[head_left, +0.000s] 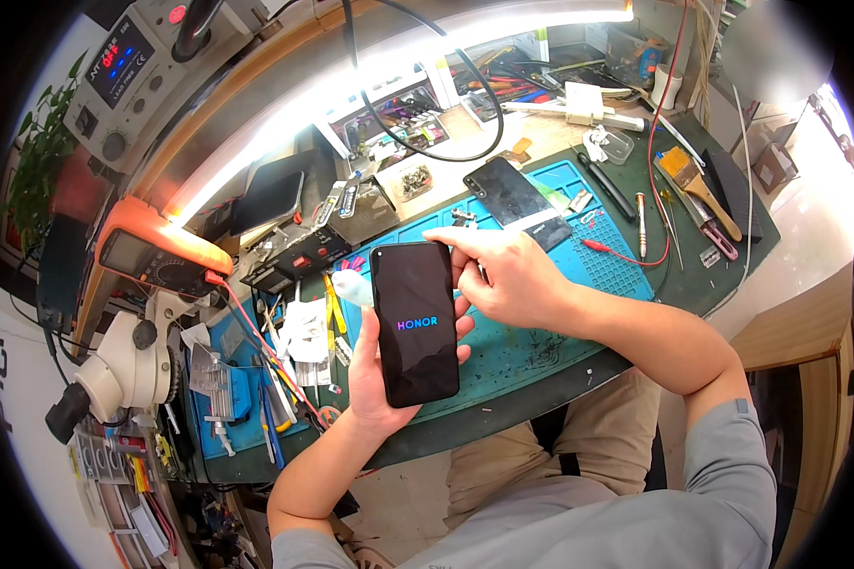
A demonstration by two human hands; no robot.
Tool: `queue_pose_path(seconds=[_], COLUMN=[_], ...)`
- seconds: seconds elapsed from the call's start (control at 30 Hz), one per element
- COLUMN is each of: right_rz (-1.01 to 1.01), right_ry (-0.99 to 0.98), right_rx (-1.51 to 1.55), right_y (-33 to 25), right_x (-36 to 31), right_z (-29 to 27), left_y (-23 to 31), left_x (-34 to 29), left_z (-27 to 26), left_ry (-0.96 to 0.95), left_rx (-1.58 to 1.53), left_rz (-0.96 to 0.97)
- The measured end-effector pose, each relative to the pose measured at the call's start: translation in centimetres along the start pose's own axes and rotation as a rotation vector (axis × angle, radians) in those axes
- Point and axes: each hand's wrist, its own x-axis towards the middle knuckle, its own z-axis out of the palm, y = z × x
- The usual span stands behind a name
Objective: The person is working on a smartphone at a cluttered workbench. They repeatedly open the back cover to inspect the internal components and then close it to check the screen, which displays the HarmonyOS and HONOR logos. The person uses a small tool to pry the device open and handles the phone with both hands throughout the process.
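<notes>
A black smartphone (416, 356) stands nearly upright in my left hand (375, 370), its lit screen showing a coloured word on black. My left thumb lies along its left edge and the fingertips show past the right edge. At the phone's upper right corner is my right hand (517, 275), index finger laid on the top edge and the other fingers curled in. A pale bluish-white piece (353, 287), of a kind I cannot make out, shows by the left thumb. Behind my right hand, a dark phone back cover (508, 190) lies on the blue work mat (503, 356).
An orange multimeter (161, 251) and a microscope part (128, 365) stand at the left, below a power supply (114, 81). Brushes (697, 190), a screwdriver (641, 226) and a red lead (626, 254) lie at the right. A black cable (499, 114) loops over the back.
</notes>
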Motion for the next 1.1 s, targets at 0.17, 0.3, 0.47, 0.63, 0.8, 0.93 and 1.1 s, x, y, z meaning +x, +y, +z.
queue_pose_path(seconds=[0.17,0.3,0.47,0.63,0.8,0.93,1.1], right_rz=[-0.008,-0.012,-0.016,-0.018,-0.035,-0.028,-0.013], right_ry=[0.002,0.006,0.015,0.016,0.028,0.028,0.01], right_rx=[-0.008,-0.002,0.0,-0.009,-0.018,-0.021,-0.019], right_y=[-0.01,0.05,0.21,0.26,0.34,0.33,0.43], right_x=[0.04,0.05,-0.02,-0.07,-0.07,-0.08,-0.04], right_z=[-0.02,0.04,0.15,0.15,0.26,0.22,0.2], left_y=[0.0,0.01,-0.02,-0.06,-0.1,-0.12,-0.17], left_x=[0.06,0.04,0.02,0.05,0.05,0.14,0.13], left_z=[-0.05,-0.11,-0.03,-0.01,0.17,0.02,-0.02], left_ry=[-0.003,-0.007,0.008,0.009,0.02,0.011,0.012], left_rx=[0.015,0.013,0.005,0.006,-0.007,-0.001,-0.012], left_rz=[0.002,0.004,0.001,0.008,0.01,0.019,0.023])
